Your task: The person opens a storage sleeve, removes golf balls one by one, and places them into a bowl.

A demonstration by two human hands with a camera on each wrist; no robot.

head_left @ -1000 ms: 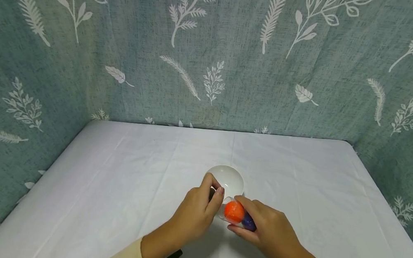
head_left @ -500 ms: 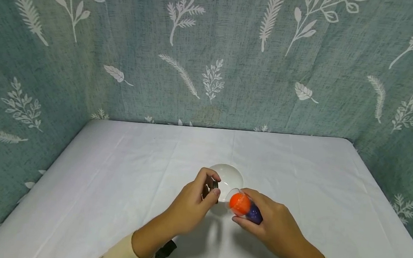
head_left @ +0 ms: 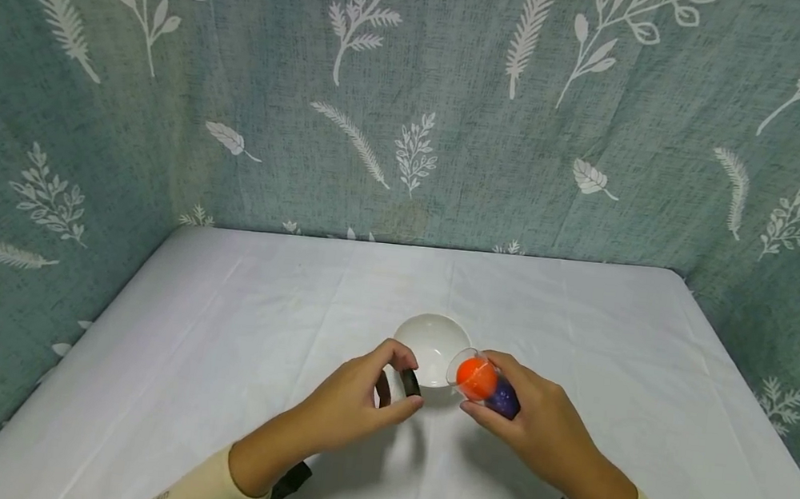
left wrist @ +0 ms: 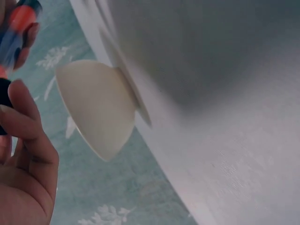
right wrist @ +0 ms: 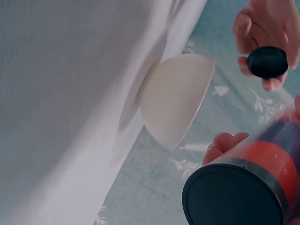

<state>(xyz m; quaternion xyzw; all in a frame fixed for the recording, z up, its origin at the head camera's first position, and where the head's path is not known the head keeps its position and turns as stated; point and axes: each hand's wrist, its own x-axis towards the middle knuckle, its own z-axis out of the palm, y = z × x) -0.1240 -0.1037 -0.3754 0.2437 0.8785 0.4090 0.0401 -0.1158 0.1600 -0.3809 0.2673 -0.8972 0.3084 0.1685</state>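
My left hand (head_left: pixel 353 394) pinches a round black cap (head_left: pixel 410 382) between thumb and fingers; its flat face shows as a black disc (right wrist: pixel 267 62) in the right wrist view. A little to the right, my right hand (head_left: pixel 536 415) grips a clear tube (right wrist: pixel 255 157) with an orange ball (head_left: pixel 477 379) and a dark blue ball (head_left: pixel 503 399) inside. The tube's uncapped mouth tilts up toward the left, and a black base (right wrist: pixel 232 197) closes its other end. Behind both hands stands a white bowl (head_left: pixel 432 339) on the table.
A white cloth covers the table (head_left: pixel 257 308). Its far edge meets a green leaf-patterned curtain (head_left: pixel 414 106) that also rises at both sides. Black straps (head_left: pixel 291 482) show at the wrists.
My hands have drawn apart: the left, with the black cap, went down and left from the tube's mouth, while the right carried the tube slightly right and up. More of the bowl shows.
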